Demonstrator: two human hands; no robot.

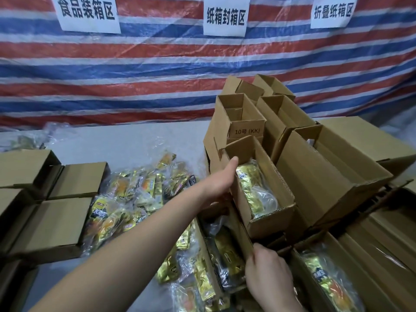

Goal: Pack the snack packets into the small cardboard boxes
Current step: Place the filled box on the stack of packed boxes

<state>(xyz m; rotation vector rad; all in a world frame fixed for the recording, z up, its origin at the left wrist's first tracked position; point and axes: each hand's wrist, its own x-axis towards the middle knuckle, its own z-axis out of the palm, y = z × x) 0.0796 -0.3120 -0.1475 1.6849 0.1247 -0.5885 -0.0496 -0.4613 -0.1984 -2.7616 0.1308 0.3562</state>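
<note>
My left hand point(221, 183) grips the left wall of a small open cardboard box point(269, 218) that sits tilted on the stack at centre; gold snack packets point(253, 188) lie inside it. Lower down, my right hand point(267, 278) grips the wall of another open box point(245, 235) holding dark and gold packets point(225, 257). A loose heap of gold and orange snack packets point(135, 197) covers the table to the left. A third filled box point(326, 280) stands at the bottom right.
Open cardboard boxes point(281, 109) are stacked at the back and right, one marked 10号 (KK). More boxes point(51, 221) sit at the left. The grey table point(126, 140) runs back to a red, white and blue striped tarp point(157, 64) with paper signs.
</note>
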